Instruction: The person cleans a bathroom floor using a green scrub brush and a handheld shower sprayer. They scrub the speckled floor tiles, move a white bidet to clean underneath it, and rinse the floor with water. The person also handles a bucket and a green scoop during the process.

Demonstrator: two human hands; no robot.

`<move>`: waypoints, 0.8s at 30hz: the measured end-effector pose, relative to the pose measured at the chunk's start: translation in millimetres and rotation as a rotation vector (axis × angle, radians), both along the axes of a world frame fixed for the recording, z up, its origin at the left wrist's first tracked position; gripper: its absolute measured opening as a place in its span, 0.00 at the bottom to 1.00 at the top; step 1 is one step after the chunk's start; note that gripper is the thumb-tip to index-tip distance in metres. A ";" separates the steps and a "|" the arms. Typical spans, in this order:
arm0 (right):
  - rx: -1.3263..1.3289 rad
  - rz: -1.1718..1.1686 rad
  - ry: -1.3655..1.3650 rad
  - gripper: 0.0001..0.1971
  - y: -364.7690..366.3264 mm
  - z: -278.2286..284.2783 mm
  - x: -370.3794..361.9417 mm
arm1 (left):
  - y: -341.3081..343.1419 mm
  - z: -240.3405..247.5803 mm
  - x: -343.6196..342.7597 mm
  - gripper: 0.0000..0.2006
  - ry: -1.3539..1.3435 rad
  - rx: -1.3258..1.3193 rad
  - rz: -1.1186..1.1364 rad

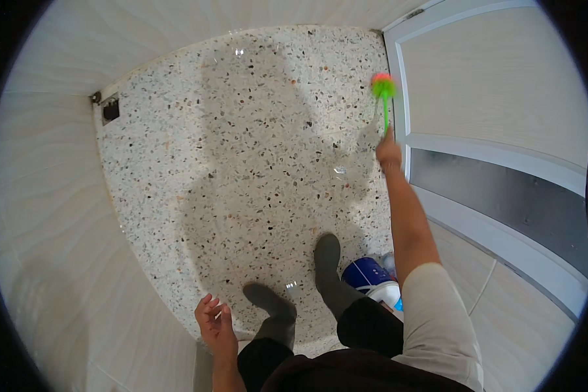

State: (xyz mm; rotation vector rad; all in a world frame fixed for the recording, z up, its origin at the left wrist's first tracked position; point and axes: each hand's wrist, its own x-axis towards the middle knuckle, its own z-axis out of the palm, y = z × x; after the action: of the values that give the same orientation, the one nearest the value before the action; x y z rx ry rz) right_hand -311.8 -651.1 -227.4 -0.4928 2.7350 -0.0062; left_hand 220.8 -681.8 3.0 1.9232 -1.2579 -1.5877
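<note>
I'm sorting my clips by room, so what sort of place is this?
Probably a bathroom or similar wet room: a dark square floor drain in the corner, cream tiled walls, and a long-handled green-and-coral bristle brush.

Fairly bright indoor light; soft shadows [255, 98] spread over the speckled floor [157, 163], plus small white glare spots [339, 170]. Green-and-pink brush [383, 87] blurred at the head; door [503, 72] edges bow toward the rim; corners black.

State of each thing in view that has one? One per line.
Right hand: closed around the brush
Left hand: empty, half-open
Brush: held, head near the door
Door: looks shut
Boots: worn, on the floor
Floor: shiny; wetness unclear
Blue container: partly hidden
</note>
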 end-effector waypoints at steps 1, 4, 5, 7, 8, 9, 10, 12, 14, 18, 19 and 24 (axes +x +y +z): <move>-0.100 -0.003 0.082 0.24 -13.8 -5.3 -39.1 | -2.2 -7.3 -7.6 0.12 -0.007 0.026 -0.063; -0.129 0.123 0.120 0.20 -89.6 -12.8 -74.8 | -19.3 -21.9 -4.5 0.13 -0.042 0.038 -0.196; -0.116 0.128 0.112 0.19 -97.7 -17.4 -84.6 | -25.6 -28.4 -0.3 0.13 -0.035 0.038 -0.188; -0.106 0.155 0.095 0.19 -123.6 -16.2 -100.7 | -35.5 -34.3 5.4 0.13 -0.024 0.021 -0.154; -0.081 0.123 0.073 0.18 -134.7 -16.6 -108.5 | -42.0 -33.7 3.5 0.13 -0.025 0.059 -0.106; -0.054 0.086 0.053 0.18 -142.2 -16.3 -118.8 | -47.8 -36.1 2.1 0.13 -0.033 0.048 -0.126; -0.027 0.049 0.035 0.17 -148.8 -15.8 -127.5 | -53.6 -39.2 2.0 0.13 -0.039 0.037 -0.146; -0.129 0.273 0.148 0.16 -165.4 -29.8 -123.8 | -61.0 -45.8 -2.3 0.14 -0.022 0.048 -0.156; -0.182 0.332 0.073 0.18 -181.3 -53.8 -60.8 | -65.3 -54.0 -9.9 0.14 0.024 0.093 -0.127; -0.166 0.468 -0.125 0.21 -178.6 -40.3 46.6 | -86.8 -35.6 -37.5 0.14 0.126 0.037 -0.352; -0.160 0.446 -0.116 0.21 -170.9 -38.7 38.7 | -95.2 -33.6 -39.5 0.14 0.047 -0.087 -0.434; -0.199 0.052 0.080 0.23 -109.1 -49.4 10.1 | -88.6 9.4 -49.5 0.13 0.070 -0.068 -0.183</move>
State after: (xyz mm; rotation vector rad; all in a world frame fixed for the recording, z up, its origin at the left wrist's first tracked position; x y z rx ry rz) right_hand -301.7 -760.2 -276.9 -0.6308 2.8139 -0.2530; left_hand 171.3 -770.4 12.4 1.7391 -1.4740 -1.6606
